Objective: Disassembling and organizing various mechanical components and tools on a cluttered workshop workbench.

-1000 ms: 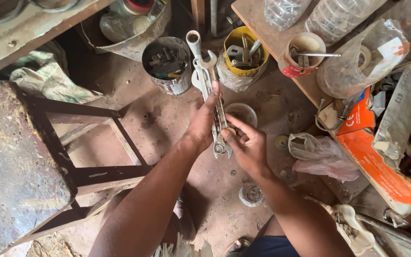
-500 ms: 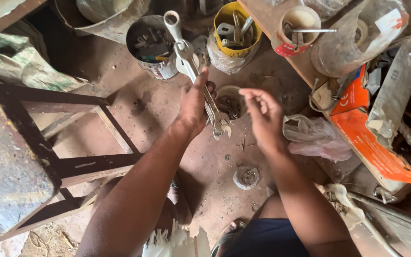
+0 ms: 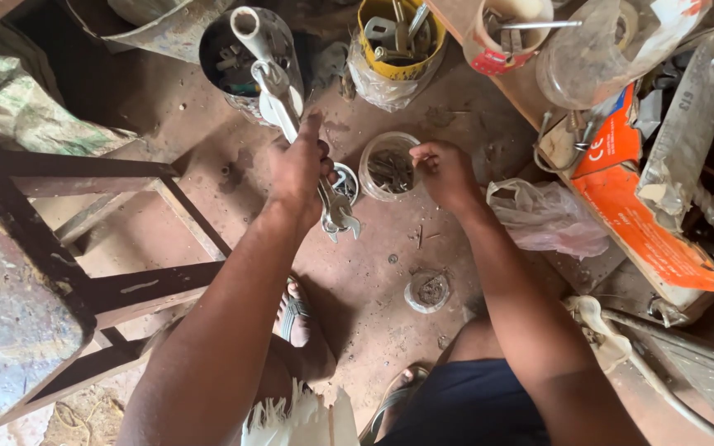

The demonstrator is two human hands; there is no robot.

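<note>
Gripping a bundle of spanners and a white pipe upright in the left hand, fist clamped so nothing slid loose. Right hand apart, fingertips curled at the rim of a clear jar of small metal parts on the dirt floor, whether pinching anything impossible to tell. Beyond, a yellow tub and dark can of tools; at right, an orange carton lying flat beside a crumpled plastic bag.
</note>
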